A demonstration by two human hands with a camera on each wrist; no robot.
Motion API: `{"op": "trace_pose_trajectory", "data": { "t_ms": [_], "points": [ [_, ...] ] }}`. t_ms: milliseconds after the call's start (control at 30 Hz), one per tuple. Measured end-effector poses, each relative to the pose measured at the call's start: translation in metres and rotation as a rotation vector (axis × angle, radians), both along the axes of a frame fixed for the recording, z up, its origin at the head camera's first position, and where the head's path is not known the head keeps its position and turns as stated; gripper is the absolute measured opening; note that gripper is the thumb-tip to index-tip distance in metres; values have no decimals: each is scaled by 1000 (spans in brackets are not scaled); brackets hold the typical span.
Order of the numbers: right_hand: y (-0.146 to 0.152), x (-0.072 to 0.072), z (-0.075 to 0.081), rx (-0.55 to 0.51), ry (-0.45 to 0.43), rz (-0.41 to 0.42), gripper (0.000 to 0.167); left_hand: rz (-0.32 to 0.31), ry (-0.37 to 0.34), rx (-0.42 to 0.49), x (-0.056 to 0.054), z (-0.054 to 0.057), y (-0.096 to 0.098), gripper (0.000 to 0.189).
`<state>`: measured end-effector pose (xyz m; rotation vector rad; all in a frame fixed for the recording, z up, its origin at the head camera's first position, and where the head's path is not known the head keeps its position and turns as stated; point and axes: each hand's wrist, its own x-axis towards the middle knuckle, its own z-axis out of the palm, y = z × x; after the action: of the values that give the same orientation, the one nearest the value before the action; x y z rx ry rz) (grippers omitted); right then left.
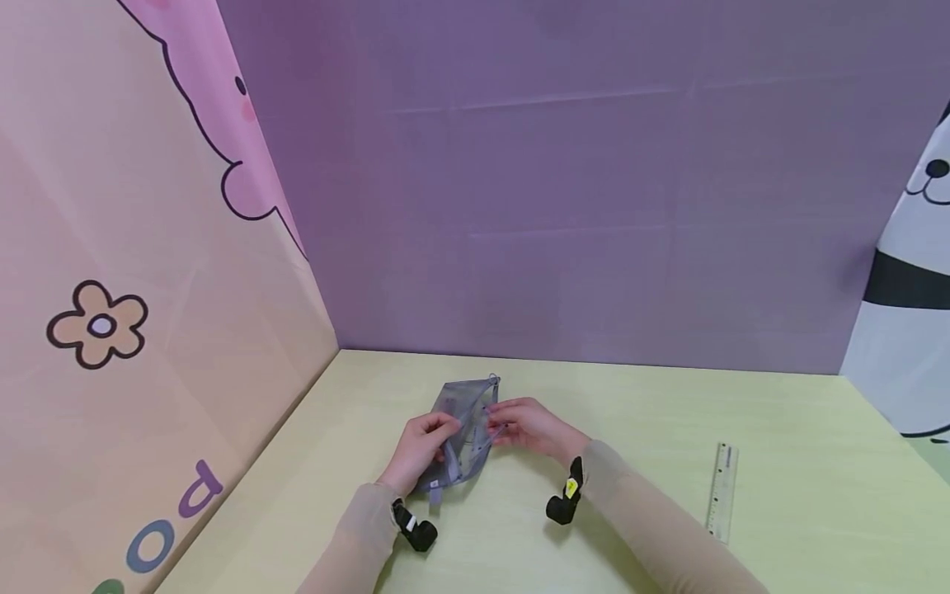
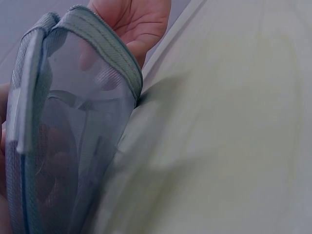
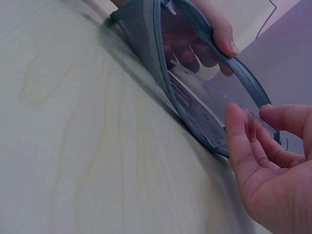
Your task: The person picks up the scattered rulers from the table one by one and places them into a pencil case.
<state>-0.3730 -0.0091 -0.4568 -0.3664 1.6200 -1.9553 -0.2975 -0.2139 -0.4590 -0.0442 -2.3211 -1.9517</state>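
A grey see-through mesh zip pouch [image 1: 462, 399] lies on the table with its zipped mouth spread apart. My left hand [image 1: 420, 445] grips one edge of that mouth, thumb outside and fingers behind the mesh in the right wrist view. At the opening, my right hand [image 1: 531, 426] pinches a clear, flat plastic piece with straight edges [image 3: 207, 87] between thumb and fingers. Part of this piece is inside the pouch; its exact kind cannot be told. More flat, see-through items with dark markings [image 3: 204, 122] show deeper in the pouch. A zip pull hangs at its far corner.
A clear ruler [image 1: 721, 493] lies on the pale wooden table [image 1: 631, 412] to the right of my right forearm. A purple curtain [image 1: 579, 181] stands behind the table, with printed cloth [image 1: 171, 396] along the left side and another printed panel [image 1: 905, 346] at the right.
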Motion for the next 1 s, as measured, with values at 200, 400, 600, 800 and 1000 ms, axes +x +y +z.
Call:
{"op": "trace_pose_trajectory", "data": {
  "t_ms": [200, 400, 600, 800, 1000],
  "points": [
    [-5, 1, -1, 7, -20, -3, 35, -3, -5, 0, 0, 0, 1, 17],
    [-10, 2, -2, 10, -36, 9, 34, -11, -22, 8, 1, 1, 0, 20],
    [-15, 3, -3, 35, -26, 27, 35, -40, -31, -7, 12, 19, 4, 22],
    [-19, 7, 0, 63, -23, 57, 33, -46, -14, -8, 21, 31, 7, 22],
    [-23, 10, 1, 89, -7, 86, 33, -53, -17, -3, 21, 30, 5, 20]
  ]
}}
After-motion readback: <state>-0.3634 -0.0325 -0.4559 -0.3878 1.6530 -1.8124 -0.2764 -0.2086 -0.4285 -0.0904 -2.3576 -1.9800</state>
